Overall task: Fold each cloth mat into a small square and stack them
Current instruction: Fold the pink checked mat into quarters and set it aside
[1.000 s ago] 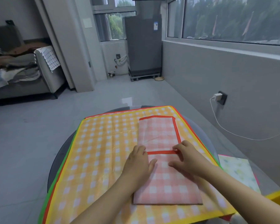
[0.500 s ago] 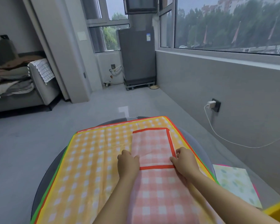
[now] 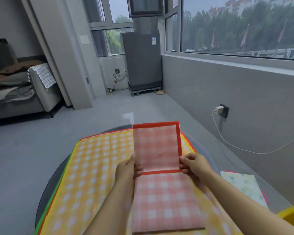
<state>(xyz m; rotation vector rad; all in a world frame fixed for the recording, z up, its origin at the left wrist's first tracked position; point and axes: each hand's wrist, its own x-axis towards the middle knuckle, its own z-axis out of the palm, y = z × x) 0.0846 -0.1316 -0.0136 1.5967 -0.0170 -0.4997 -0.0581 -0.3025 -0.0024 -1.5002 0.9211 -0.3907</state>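
Both hands are gripping the pink mat at its side edges, with its far half raised off the table.

The left hand (image 3: 128,168) is pinching the left edge of the pink mat (image 3: 165,197), thumb on top and fingers curled over the fabric; the right hand (image 3: 194,166) is pinching the right edge, just above the red border strip crossing the mat. The far half, red-bordered, is standing tilted up from the hands, while the near half is lying flat on the yellow mat (image 3: 92,167). The yellow mat is lying spread over the round table (image 3: 46,189), with green and red mat edges showing beneath it at the left. A pale folded mat (image 3: 243,185) is lying to the right, near the right forearm.
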